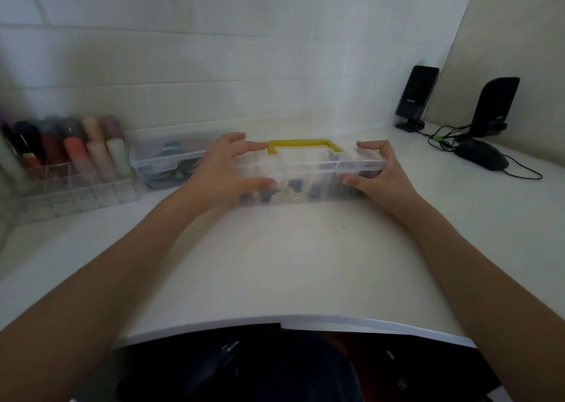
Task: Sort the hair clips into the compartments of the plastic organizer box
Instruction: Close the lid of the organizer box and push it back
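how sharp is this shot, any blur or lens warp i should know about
Head view: soft all over, the organizer box and the dark clips inside smeared, as are both hands, left hand and right hand; wide-angle warp bows the desk edge and wall lines; lighting dim and even, no glare.

Soft, dim, even light with a cool grey cast; shadows are faint. The whole frame is slightly blurred, most at the left, where the bottles in the clear acrylic rack (73, 169) smear (likely motion). Wide-angle distortion bows the white desk's (299, 264) near edge and the wall lines.
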The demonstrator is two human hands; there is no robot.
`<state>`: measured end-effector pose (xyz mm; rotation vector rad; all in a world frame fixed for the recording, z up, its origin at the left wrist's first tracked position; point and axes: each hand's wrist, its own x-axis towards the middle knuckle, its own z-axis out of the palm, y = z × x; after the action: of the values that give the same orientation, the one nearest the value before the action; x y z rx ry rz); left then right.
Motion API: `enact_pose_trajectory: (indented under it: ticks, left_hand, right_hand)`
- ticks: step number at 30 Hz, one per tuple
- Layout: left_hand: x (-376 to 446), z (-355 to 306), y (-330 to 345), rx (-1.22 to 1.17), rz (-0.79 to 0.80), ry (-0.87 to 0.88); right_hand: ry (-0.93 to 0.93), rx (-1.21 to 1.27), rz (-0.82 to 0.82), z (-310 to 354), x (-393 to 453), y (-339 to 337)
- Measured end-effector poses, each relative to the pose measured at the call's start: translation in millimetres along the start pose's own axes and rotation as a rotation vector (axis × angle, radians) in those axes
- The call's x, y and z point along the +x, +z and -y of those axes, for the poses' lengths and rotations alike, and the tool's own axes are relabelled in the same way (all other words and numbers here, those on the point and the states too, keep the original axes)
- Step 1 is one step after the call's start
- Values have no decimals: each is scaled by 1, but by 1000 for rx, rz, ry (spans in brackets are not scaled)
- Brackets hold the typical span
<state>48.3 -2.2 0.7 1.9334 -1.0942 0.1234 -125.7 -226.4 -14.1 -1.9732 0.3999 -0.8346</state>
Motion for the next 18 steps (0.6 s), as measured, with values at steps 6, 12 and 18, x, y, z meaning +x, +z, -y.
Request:
enact_pose_trajectory:
  ticks: [6, 12, 18]
  left_hand:
    - [-2, -2, 4, 40, -37, -18]
    - [-4, -10, 7, 45, -61, -58]
    - [-6, -22, 23, 363, -84, -84]
  right_hand:
    - [6, -33, -27, 3, 0, 0]
    - [-28, 34, -67, -2, 0, 6]
    - [59, 221, -85, -7, 5, 4]
